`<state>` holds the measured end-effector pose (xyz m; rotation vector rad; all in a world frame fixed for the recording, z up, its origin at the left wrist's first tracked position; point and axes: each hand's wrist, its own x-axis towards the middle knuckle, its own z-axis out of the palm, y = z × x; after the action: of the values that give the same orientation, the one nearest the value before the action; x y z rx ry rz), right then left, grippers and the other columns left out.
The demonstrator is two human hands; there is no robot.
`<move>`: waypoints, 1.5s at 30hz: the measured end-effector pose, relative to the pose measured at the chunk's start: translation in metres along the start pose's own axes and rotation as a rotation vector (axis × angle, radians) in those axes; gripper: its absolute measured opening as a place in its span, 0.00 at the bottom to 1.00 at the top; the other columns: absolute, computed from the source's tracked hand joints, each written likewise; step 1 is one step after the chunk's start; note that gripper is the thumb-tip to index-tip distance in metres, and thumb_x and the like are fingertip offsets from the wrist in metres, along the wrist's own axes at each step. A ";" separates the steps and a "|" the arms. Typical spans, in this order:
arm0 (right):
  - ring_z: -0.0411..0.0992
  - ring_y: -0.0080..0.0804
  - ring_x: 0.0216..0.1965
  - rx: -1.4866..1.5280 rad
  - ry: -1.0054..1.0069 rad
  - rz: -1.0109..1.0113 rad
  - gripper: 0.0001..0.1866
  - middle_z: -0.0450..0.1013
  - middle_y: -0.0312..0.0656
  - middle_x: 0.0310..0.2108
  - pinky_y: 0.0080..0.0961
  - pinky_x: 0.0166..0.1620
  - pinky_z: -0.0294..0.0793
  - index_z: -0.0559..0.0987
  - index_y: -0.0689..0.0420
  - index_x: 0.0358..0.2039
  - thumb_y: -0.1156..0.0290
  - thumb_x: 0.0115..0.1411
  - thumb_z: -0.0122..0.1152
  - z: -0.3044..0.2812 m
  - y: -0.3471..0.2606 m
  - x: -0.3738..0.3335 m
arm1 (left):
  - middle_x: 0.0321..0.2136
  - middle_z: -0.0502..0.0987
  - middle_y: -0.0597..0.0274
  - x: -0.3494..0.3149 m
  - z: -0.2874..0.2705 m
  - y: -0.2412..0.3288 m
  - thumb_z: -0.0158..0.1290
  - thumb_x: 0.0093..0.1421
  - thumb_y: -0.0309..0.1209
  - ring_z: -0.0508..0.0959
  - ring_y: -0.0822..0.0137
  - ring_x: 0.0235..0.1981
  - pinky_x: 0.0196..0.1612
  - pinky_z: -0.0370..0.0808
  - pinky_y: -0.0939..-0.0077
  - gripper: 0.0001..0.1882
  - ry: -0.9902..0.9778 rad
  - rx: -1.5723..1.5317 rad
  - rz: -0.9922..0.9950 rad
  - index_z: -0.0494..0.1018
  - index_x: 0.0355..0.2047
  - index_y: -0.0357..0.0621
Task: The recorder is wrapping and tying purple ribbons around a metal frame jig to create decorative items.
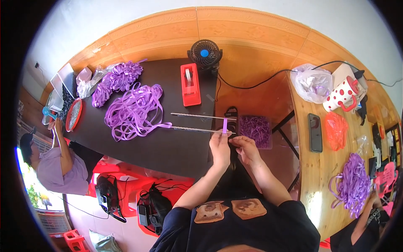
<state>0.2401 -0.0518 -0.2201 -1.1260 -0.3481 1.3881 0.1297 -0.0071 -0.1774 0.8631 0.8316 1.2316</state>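
Two thin metal rods [197, 115] extend side by side over the right edge of the dark table. A purple ribbon [225, 125] crosses between them near their right ends and runs back to a loose ribbon pile [136, 111] on the table. My left hand [220, 149] is closed, its fingertips gripping the ribbon at the nearer rod. Just to the right, my right hand [247, 150] is pinched close to that rod's tip. Whatever lies between its fingertips is too small to make out. Below the rods' tips stands a bin of purple ribbon pieces [255, 131].
On the dark table [176, 153] are a red tape dispenser [191, 84] and a black fan [205, 53]. A wooden table [308, 176] at right holds a phone [315, 132], a dotted cup [342, 94] and ribbon. Other people sit at far left and lower right.
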 end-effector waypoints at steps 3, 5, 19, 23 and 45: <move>0.74 0.26 0.39 0.024 0.019 0.022 0.03 0.78 0.40 0.34 0.20 0.42 0.67 0.78 0.56 0.31 0.75 0.56 0.57 -0.009 0.005 -0.006 | 0.31 0.75 0.62 -0.005 0.002 0.008 0.45 0.63 0.23 0.72 0.74 0.34 0.42 0.68 0.81 0.07 0.035 0.036 0.022 0.72 0.33 0.33; 0.74 0.25 0.37 0.041 0.030 0.012 0.03 0.78 0.40 0.33 0.20 0.42 0.67 0.78 0.57 0.30 0.76 0.56 0.57 -0.016 0.009 -0.008 | 0.30 0.75 0.63 -0.010 0.002 0.015 0.45 0.63 0.23 0.72 0.74 0.34 0.42 0.67 0.81 0.07 0.040 -0.005 -0.037 0.72 0.33 0.34; 0.73 0.18 0.29 -0.070 -0.078 -0.116 0.06 0.78 0.38 0.28 0.12 0.31 0.64 0.79 0.56 0.32 0.68 0.57 0.60 0.048 -0.036 -0.046 | 0.38 0.72 0.61 -0.009 0.000 0.072 0.39 0.65 0.53 0.66 0.66 0.45 0.51 0.57 0.61 0.27 0.001 -0.114 -0.481 0.70 0.39 0.38; 0.72 0.18 0.25 -0.103 -0.113 -0.122 0.07 0.76 0.35 0.23 0.10 0.29 0.63 0.78 0.55 0.29 0.66 0.58 0.60 0.070 -0.039 -0.041 | 0.32 0.72 0.63 -0.007 -0.008 0.069 0.36 0.67 0.50 0.68 0.69 0.37 0.42 0.62 0.72 0.25 -0.148 -0.156 -0.426 0.71 0.34 0.40; 0.67 0.16 0.22 -0.003 -0.081 -0.288 0.07 0.71 0.32 0.20 0.12 0.27 0.63 0.76 0.58 0.25 0.73 0.61 0.55 0.082 -0.024 -0.042 | 0.22 0.68 0.68 -0.002 -0.001 0.097 0.37 0.68 0.39 0.64 0.74 0.23 0.30 0.61 0.77 0.19 -0.123 -0.129 -0.605 0.71 0.26 0.44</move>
<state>0.1814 -0.0502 -0.1452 -0.9807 -0.5489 1.1806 0.0871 0.0029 -0.0909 0.5176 0.8229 0.6835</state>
